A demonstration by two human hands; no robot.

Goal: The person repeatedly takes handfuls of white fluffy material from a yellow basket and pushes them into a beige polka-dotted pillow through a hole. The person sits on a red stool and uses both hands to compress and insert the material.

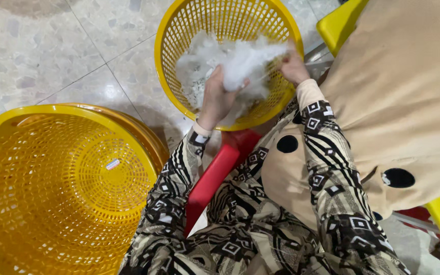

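Fingers (219, 84) of the left hand (216, 99) curl shut around a clump of white stuffing (240, 61), the thumb pressing into the fluff from the right side. Going from the left: a big yellow basket (6, 153) fills the near left corner, its mesh wall and ribbed floor bare but for a small sticker (112, 164), and the rim of a second like basket (148, 140) shows just behind it, nested under the first. Both stand on a pale speckled tile floor (52, 46). Right of them, far in the scene, a smaller yellow basket (174, 30) holds the stuffing, which lies heaped in its middle and against its near wall. The left hand sits inside this basket at the near rim, its patterned black-and-beige sleeve (171, 198) running back toward the camera. Just below the rim a red stool (215, 175) slants between the arms. The right hand (294, 66) is at the basket's right rim, fingers pinched together on the edge of the same clump, touching it. Against the right forearm rests a beige cushion (403, 91) with black dots, filling the right side, and a yellow frame (339, 23) shows beyond it, far and near.
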